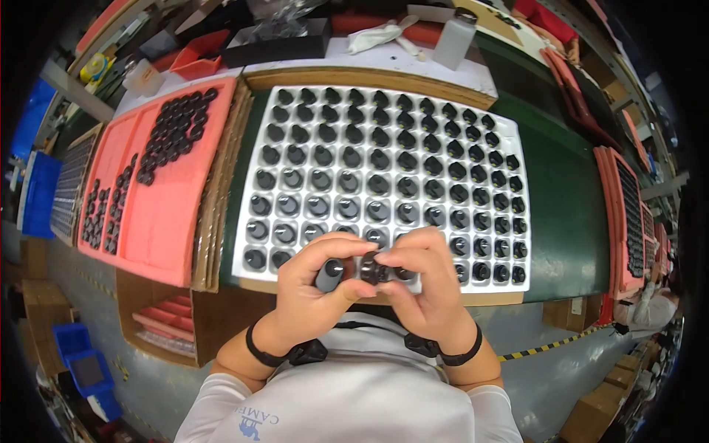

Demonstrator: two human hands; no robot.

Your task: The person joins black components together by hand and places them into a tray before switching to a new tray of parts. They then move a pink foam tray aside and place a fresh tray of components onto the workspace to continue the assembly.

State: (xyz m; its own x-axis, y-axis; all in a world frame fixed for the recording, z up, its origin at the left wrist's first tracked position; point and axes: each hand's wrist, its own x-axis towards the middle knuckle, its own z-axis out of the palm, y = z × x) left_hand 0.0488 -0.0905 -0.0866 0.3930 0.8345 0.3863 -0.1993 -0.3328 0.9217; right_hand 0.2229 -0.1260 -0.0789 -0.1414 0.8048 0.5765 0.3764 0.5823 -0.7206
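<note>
My left hand (309,277) and my right hand (427,277) meet over the near edge of a white tray (247,284). Between their thumbs and fingertips they pinch a small black round part (374,268). Within the curl of my left hand sits a dark grey cylindrical piece (329,275) with a black end, tilted. My right hand's fingers are closed on the far side of the black part. Rows of black and grey cylindrical parts (350,158) fill the tray's pockets; my hands hide some of the nearest ones.
At the left lies a pink tray (159,229) with black round caps (173,125). Beyond the white tray stand a translucent bottle (454,40), a white glove (373,37) and a red-orange bin (199,55). Green tabletop (565,214) and stacked pink trays (617,214) are on the right.
</note>
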